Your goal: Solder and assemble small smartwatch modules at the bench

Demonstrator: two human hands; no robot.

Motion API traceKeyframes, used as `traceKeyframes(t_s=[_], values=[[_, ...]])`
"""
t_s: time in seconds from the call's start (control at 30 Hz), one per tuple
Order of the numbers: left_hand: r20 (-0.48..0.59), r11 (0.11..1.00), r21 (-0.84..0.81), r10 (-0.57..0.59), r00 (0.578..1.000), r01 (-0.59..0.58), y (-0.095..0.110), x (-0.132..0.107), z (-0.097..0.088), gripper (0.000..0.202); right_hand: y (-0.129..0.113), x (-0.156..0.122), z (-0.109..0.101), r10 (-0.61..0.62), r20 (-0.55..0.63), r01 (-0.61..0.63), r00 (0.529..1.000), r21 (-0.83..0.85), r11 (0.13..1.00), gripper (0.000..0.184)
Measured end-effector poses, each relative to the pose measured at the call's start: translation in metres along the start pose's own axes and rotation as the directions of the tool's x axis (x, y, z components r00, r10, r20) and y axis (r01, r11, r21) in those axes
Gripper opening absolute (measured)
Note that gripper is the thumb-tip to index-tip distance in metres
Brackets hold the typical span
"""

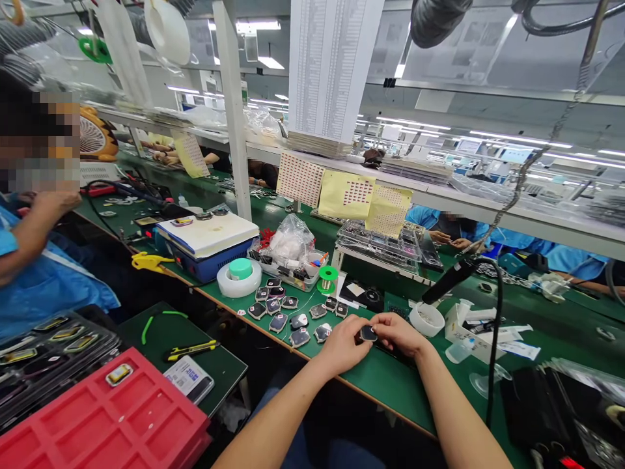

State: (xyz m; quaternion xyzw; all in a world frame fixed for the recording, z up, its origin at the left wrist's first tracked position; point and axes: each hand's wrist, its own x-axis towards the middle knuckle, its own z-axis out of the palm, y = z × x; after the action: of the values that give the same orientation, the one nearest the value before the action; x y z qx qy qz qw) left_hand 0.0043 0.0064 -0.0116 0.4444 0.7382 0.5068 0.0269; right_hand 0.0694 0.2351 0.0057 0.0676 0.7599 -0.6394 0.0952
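Between my two hands is a small dark watch case [368, 333] with a rounded square face, held just above the bench's front edge. My left hand [346, 344] grips its left side, fingers curled. On the other side, my right hand [394, 332] pinches it with thumb and fingertips. To the left of my hands lie several similar watch cases [299, 337] on the green bench top [361, 384], some bearing small white stickers. A dark flat object under my right hand is mostly hidden.
A solder spool [327, 280], tape roll [239, 279] and parts tray [305, 277] stand behind the watch cases. Right of my hands are a white bowl [426, 319] and a hanging black-handled tool [450, 280]. Red trays [107, 417] sit at left, near a seated person [43, 260].
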Motion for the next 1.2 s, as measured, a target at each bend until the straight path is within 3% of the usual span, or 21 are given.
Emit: traceKeyframes(t_s=[1.2], values=[[-0.002,1.000,0.018,0.018,1.000,-0.018,0.0011,-0.0010,0.0002,0.028,-0.0047,-0.0013,0.0030,0.012,-0.001,-0.012,1.000,0.012,1.000,0.047]])
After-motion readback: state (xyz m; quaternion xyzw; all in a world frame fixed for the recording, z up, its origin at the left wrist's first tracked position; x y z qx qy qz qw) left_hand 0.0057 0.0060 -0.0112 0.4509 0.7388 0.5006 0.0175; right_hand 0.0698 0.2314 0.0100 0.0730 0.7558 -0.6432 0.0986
